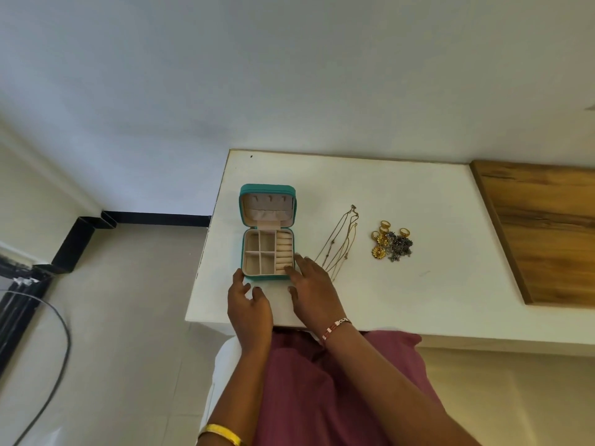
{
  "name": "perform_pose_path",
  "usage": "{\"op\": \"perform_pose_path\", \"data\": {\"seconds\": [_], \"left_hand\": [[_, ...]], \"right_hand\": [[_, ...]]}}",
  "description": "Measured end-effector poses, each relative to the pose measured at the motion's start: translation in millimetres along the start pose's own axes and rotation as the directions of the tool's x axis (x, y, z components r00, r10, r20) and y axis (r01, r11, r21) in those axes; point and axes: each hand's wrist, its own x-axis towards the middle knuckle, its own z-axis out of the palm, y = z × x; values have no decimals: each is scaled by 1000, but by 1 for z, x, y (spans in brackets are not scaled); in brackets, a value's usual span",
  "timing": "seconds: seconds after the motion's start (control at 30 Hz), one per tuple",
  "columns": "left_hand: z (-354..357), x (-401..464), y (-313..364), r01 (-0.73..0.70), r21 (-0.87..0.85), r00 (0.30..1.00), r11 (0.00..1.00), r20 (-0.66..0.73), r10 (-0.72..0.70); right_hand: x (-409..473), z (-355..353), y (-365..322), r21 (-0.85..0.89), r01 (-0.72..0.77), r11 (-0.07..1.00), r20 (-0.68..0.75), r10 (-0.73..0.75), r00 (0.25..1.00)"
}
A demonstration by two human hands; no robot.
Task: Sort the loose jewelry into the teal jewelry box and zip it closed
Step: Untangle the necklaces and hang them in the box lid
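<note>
Teal jewelry box [248, 201] lies open near white table [418, 284] edge, compartments bare. Left hand [249, 305], right hand [310, 284] relaxed at front rim, grasping nothing. Chain necklaces [341, 243], rings and earrings [391, 243] wait alongside. Risk: chains tangling when lifted; nudged box sliding off edge.

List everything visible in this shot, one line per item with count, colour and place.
Square teal zip-up jewelry box: one, teal with beige lining, open, compartments empty, near the table's left edge.
Thin gold chain necklaces: a few, exact count unclear, gold, right of the box.
Pile of rings and earrings: count unclear, gold and dark silver, right of the chains.
White table: one, white, centre.
Wooden board: one, brown, table's right side.
Black cable: one, floor at left.
Left hand: one, at the box's near-left corner.
Right hand: one, fingers touching the box's near-right edge.
</note>
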Motion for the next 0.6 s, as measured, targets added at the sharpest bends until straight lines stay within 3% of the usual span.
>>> {"op": "perform_pose_path", "data": {"seconds": [0.17,0.33,0.43,0.6], "left_hand": [[0,-4,0,-20,30,1000,999,24,19],[0,-7,4,-23,29,1000,999,22,22],[-2,-11,5,-5,0,1000,1000,12,5],[-5,-31,5,-56,-67,998,996,22,57]], "right_hand": [[3,-5,13,-82,5,997,-8,-5,1000],[4,-15,16,-85,37,996,76,-30,997],[-3,-24,16,68,-23,997,-7,23,1000],[-43,-30,24,356,-242,903,-149,310,939]]}}
